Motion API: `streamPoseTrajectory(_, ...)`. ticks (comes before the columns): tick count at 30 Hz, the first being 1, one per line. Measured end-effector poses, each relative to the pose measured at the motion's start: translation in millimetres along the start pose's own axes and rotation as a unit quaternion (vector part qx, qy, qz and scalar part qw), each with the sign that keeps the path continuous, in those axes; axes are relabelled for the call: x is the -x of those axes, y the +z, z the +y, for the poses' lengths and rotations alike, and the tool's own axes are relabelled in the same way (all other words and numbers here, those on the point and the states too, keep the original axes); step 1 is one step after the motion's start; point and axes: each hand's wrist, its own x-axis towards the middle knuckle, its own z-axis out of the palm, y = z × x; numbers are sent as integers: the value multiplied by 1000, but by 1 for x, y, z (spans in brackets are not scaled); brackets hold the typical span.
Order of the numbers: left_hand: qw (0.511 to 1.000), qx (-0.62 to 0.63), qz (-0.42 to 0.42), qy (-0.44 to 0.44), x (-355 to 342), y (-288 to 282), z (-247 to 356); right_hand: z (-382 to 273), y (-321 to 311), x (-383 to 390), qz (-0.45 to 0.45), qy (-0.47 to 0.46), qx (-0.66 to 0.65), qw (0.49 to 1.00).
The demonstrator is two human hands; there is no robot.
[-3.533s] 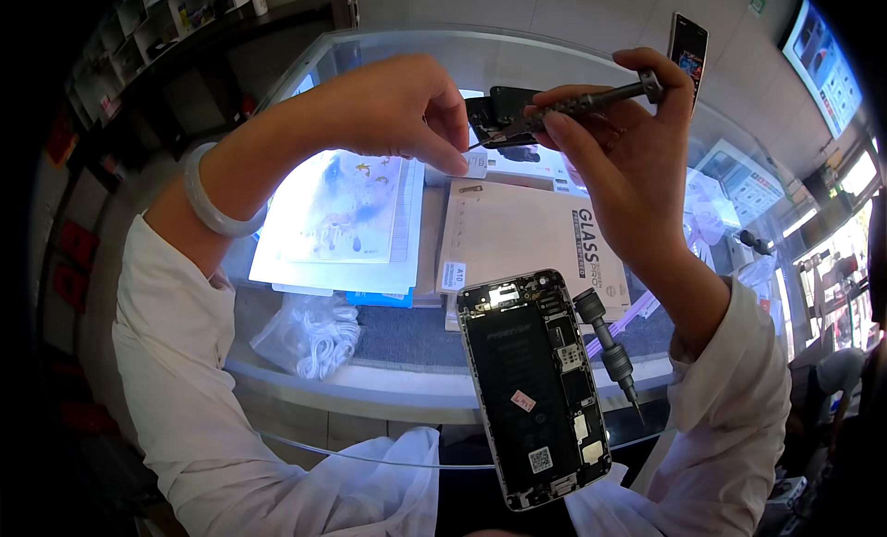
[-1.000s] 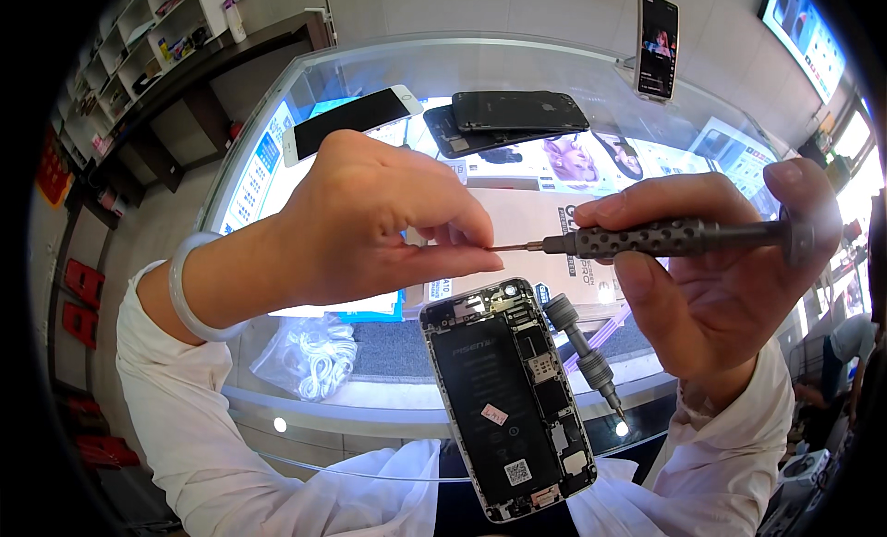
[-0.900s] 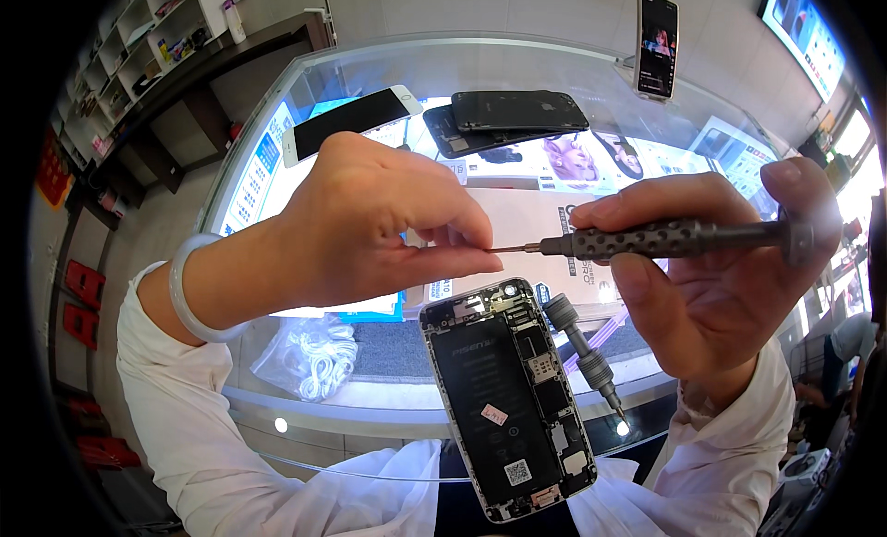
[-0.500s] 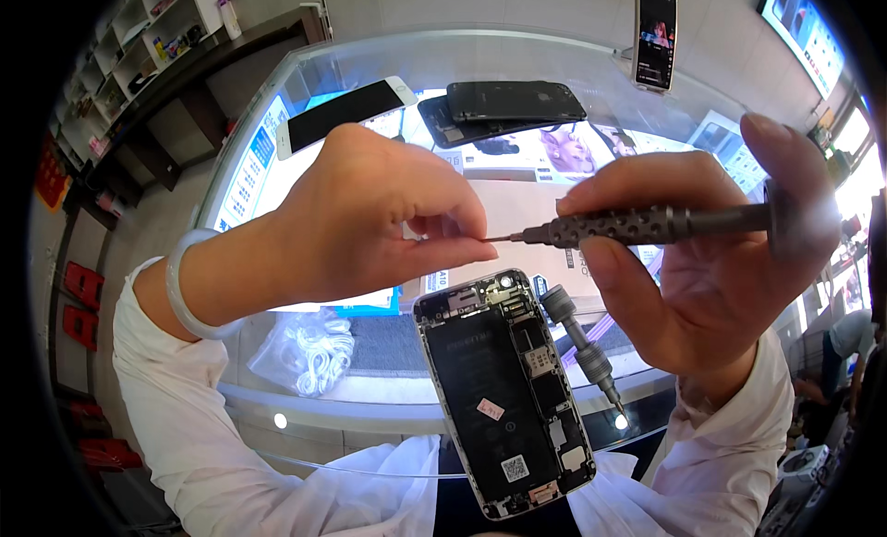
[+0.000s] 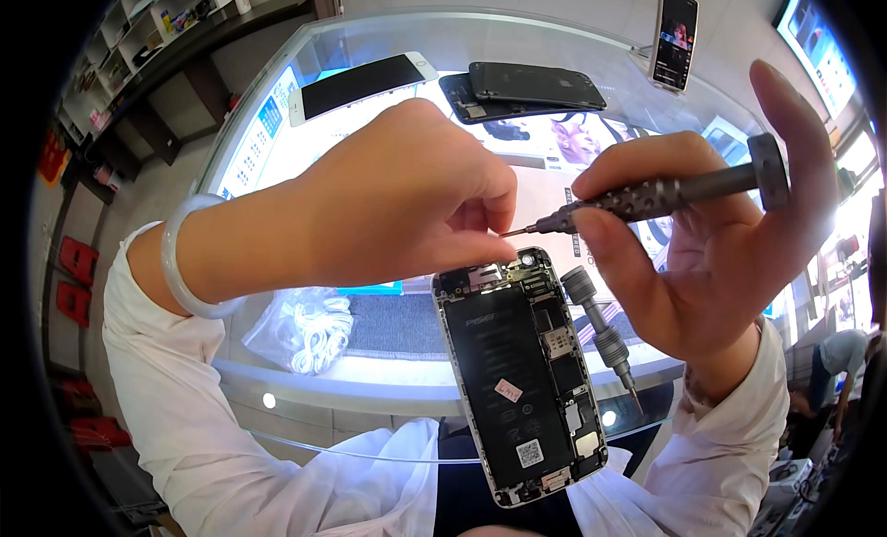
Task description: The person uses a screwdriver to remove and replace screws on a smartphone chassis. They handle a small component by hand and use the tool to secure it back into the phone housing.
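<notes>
A slim dark grey screwdriver with a dimpled grip lies between the thumb and fingers of my right hand, its shaft pointing left. My left hand is closed in a pinch at the screwdriver's tip, just above the phone's top end. Whether a screw sits between those fingertips is too small to tell. Below them lies an opened phone, its back off, showing a black battery and circuit parts. A second, lighter grey screwdriver with ribbed bands rests beside the phone's right edge.
Across the glass counter lie a white-framed phone and two stacked dark phone backs. A propped-up phone shows a lit screen at the far right. A bag of white cables lies left of the opened phone.
The screwdriver's handle end has tilted up while its tip stays at my left fingertips. My left hand sits slightly lower over the phone's top end. The whole view has shifted a little.
</notes>
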Motion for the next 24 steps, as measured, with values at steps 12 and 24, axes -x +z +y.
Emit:
streamPoseTrajectory(12,937,173,-246,-177,-8,-28,-3,-14,17,-13,18,116,-164,979)
streamPoseTrajectory(24,932,233,-220,-167,-8,-27,-10,-12,19,-9,101,151,-192,964)
